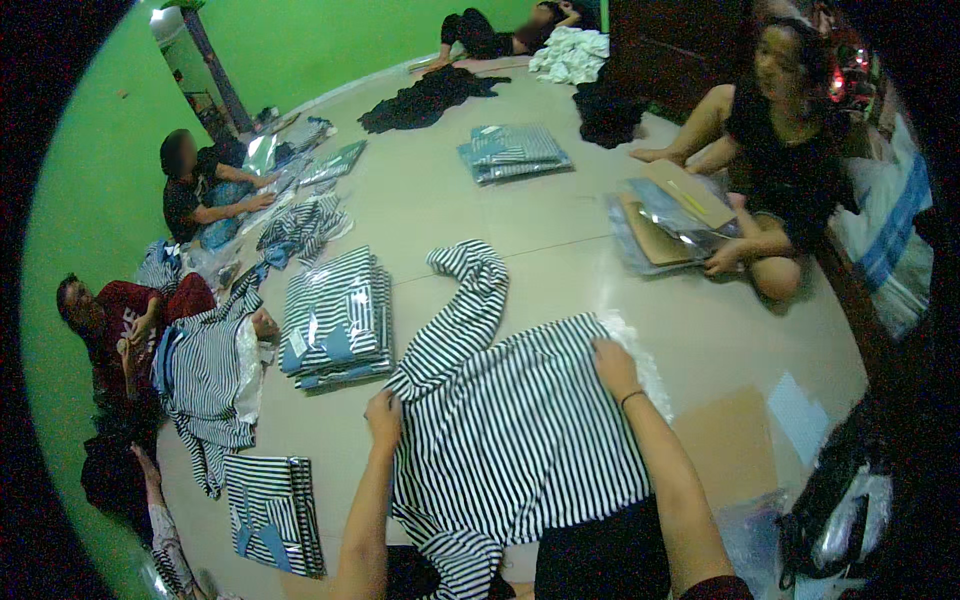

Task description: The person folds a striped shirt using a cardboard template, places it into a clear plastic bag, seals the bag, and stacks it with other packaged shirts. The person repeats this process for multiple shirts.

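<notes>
A black-and-white striped long-sleeved shirt (520, 430) lies spread over the floor in front of me, partly across my lap. One sleeve stretches away from me and bends to the left; the other hangs down near my legs. My left hand (383, 415) is closed on the shirt's left edge, beside where the far sleeve joins. At the far right corner, my right hand (615, 367) pinches the fabric next to a white lacy edge (645, 370). A dark band circles my right wrist.
Left of the shirt stand a stack of bagged striped shirts (335, 315) and a smaller folded pile (272, 515). Brown cardboard (725, 435) and clear plastic bags (750, 540) lie at right. Several people sit around, one holding cardboard sheets (680, 215). Farther off is another bagged stack (512, 152).
</notes>
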A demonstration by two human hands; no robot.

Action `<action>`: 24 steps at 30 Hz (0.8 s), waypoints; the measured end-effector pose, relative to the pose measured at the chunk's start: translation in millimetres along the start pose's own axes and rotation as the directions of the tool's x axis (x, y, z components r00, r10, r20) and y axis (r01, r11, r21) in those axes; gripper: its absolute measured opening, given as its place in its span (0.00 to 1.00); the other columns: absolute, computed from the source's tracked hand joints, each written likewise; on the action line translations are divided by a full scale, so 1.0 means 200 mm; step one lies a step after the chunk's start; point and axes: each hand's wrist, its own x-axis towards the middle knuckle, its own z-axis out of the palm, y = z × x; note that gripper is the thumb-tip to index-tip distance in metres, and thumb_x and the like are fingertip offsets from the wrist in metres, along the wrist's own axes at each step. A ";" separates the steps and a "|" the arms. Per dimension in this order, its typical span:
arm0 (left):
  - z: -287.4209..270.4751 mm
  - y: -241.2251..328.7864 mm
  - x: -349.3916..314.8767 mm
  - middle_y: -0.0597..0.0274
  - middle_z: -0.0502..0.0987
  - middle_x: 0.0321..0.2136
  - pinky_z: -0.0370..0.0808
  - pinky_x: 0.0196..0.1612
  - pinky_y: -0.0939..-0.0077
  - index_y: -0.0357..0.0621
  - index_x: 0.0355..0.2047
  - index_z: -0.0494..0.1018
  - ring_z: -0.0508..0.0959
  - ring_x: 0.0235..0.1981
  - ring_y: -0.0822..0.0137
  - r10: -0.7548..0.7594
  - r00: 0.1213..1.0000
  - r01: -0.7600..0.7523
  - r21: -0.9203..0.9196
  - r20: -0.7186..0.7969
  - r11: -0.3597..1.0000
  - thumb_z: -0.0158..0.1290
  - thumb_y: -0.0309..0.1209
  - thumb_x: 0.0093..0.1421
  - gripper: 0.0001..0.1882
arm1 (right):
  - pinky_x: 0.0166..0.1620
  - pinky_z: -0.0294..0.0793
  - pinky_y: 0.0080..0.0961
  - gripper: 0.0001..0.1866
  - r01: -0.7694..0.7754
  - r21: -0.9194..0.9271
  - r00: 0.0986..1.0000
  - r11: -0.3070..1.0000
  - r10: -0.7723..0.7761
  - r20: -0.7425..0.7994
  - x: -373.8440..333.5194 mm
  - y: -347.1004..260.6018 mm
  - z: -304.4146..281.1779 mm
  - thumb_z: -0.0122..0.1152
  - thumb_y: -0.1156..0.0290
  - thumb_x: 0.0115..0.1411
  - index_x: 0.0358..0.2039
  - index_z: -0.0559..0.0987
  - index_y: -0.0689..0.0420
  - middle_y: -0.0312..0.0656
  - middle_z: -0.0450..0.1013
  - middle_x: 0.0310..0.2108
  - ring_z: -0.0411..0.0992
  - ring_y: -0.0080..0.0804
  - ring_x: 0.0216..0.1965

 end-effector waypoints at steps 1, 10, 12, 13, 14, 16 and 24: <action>0.06 0.02 0.07 0.49 0.71 0.30 0.64 0.39 0.66 0.36 0.30 0.69 0.69 0.34 0.53 0.048 0.998 -0.051 0.056 0.048 0.997 0.50 0.31 0.46 0.12 | 0.40 0.65 0.35 0.13 0.032 0.038 0.998 0.999 -0.029 -0.056 0.10 0.01 0.03 0.39 0.72 0.50 0.35 0.70 0.55 0.47 0.69 0.34 0.66 0.41 0.38; 0.15 0.00 0.27 0.61 0.66 0.18 0.61 0.31 0.67 0.45 0.18 0.63 0.67 0.27 0.63 0.588 0.809 -0.506 0.529 0.016 0.681 0.46 0.28 0.44 0.03 | 0.51 0.45 0.36 0.09 0.131 -0.084 0.989 0.988 -0.136 -0.061 0.40 0.13 0.11 0.50 0.66 0.50 0.31 0.74 0.52 0.35 0.70 0.30 0.63 0.28 0.35; 0.08 -0.01 0.34 0.64 0.63 0.19 0.57 0.31 0.70 0.48 0.18 0.62 0.65 0.27 0.65 0.556 0.807 -0.264 0.720 -0.200 0.642 0.48 0.30 0.43 0.05 | 0.50 0.46 0.35 0.08 0.114 0.020 0.989 0.993 -0.111 -0.101 0.41 0.17 0.05 0.50 0.66 0.50 0.30 0.75 0.51 0.35 0.70 0.29 0.63 0.28 0.35; 0.05 -0.01 0.38 0.66 0.64 0.22 0.57 0.32 0.71 0.48 0.19 0.63 0.64 0.29 0.65 0.494 0.827 -0.171 0.718 -0.268 0.675 0.48 0.30 0.43 0.05 | 0.49 0.46 0.35 0.08 0.062 0.019 0.990 0.998 -0.059 -0.129 0.42 0.18 0.02 0.50 0.66 0.50 0.30 0.75 0.51 0.35 0.69 0.29 0.63 0.28 0.36; 0.03 0.00 0.41 0.66 0.64 0.24 0.56 0.33 0.71 0.49 0.25 0.65 0.64 0.30 0.67 0.498 0.803 -0.118 0.730 -0.329 0.673 0.48 0.30 0.44 0.06 | 0.49 0.46 0.35 0.08 -0.035 -0.028 0.986 0.999 0.030 -0.164 0.44 0.18 0.01 0.50 0.66 0.50 0.29 0.75 0.51 0.35 0.69 0.30 0.63 0.28 0.36; 0.06 0.05 0.45 0.65 0.65 0.28 0.56 0.33 0.72 0.48 0.30 0.65 0.64 0.31 0.67 0.493 0.805 -0.102 0.742 -0.330 0.663 0.48 0.29 0.44 0.10 | 0.48 0.49 0.36 0.09 -0.025 -0.177 0.990 0.984 0.000 -0.139 0.44 0.15 0.02 0.48 0.64 0.51 0.32 0.74 0.50 0.36 0.68 0.35 0.63 0.31 0.38; 0.31 0.15 0.16 0.55 0.59 0.50 0.49 0.53 0.57 0.55 0.52 0.56 0.57 0.52 0.56 0.328 0.837 -0.506 0.394 0.437 0.767 0.40 0.48 0.52 0.27 | 0.55 0.47 0.37 0.25 0.312 -0.288 0.939 0.905 -0.248 0.237 0.14 0.00 0.13 0.43 0.61 0.53 0.51 0.60 0.56 0.45 0.53 0.53 0.49 0.42 0.55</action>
